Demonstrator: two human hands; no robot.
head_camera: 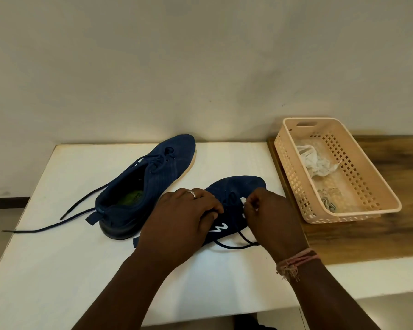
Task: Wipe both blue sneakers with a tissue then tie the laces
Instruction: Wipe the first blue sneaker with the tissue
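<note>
Currently, both hands work at the lace area of the nearer sneaker.
Left hand (184, 215): lies over the middle of the nearer sneaker, palm down, fingers curled inward at the laces. A ring (191, 193) sits on one finger. What the fingertips hold is hidden under the hand; a firm grip cannot be confirmed.
Right hand (270, 215): raised at the right side of the same sneaker, fingertips pinched together on a lace near its pale tip. A thread band (296, 260) circles the wrist.
Nearer sneaker (239, 186): blue, on the white table, toe pointing away toward the wall, white logo on its side between the two hands. One dark lace (236, 245) loops out onto the table below the right hand. No finished bow is visible.
Farther sneaker (148, 177): blue with a pale sole edge, just beside the nearer sneaker on its left, toe toward the wall, green insole showing. Its laces (57, 225) are loose and trail across the table toward the left edge.
White table (69, 270): carries both sneakers and stands against the plain wall.
Wooden surface (391, 234): adjoins the white table on the right.
Basket (358, 214): peach plastic, perforated walls, on the wooden surface, well apart from the sneakers.
Tissue (315, 161): crumpled, white, lying inside the basket toward its far half. A second small crumpled item lies at the near end of the basket; its kind cannot be told.
</note>
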